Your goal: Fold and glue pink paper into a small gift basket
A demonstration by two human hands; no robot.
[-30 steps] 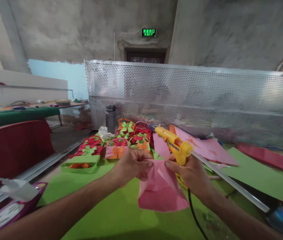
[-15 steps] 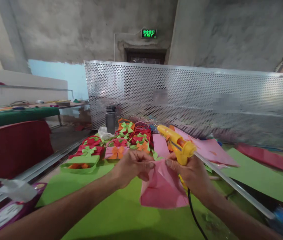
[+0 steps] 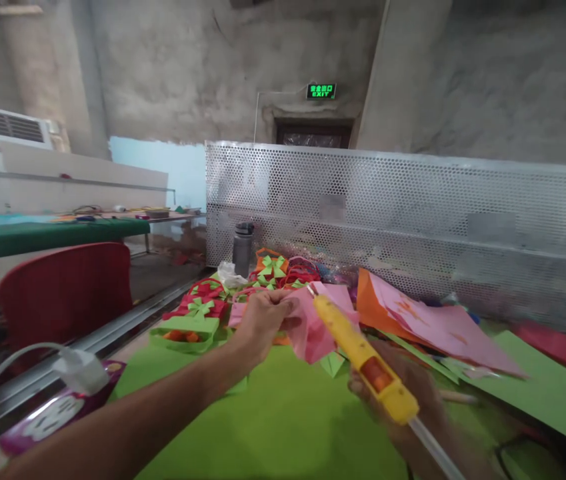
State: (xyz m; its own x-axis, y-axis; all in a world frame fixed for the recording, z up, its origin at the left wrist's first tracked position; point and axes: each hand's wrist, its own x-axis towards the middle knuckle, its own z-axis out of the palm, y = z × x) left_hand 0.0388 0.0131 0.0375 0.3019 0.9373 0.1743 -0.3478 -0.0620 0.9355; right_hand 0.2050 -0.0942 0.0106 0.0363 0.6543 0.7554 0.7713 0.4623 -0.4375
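My left hand [image 3: 263,321] pinches the edge of a folded piece of pink paper [image 3: 307,328] above the green work surface [image 3: 273,407]. A yellow hot glue gun [image 3: 357,343] is gripped in my right hand [image 3: 397,393], which is smeared by motion. The gun's nozzle points away from me and lies in line with the pink paper; whether it touches cannot be told. A clear glue stick [image 3: 435,448] sticks out of the gun's rear. Just beyond my left hand, small red, orange and green paper bags with bows [image 3: 273,267] stand grouped together.
A grey bottle [image 3: 243,250] stands at the back, before a perforated metal screen [image 3: 283,183]. Pink sheets [image 3: 443,327] and green sheets [image 3: 553,380] lie to the right. At left are a purple power strip [image 3: 53,417] with a white plug [image 3: 80,370] and a red chair [image 3: 67,293].
My right hand has let go of the pink paper and drawn back to the right, swinging the glue gun's nozzle toward the paper. My left hand has lifted the paper away from me. The view has shifted.
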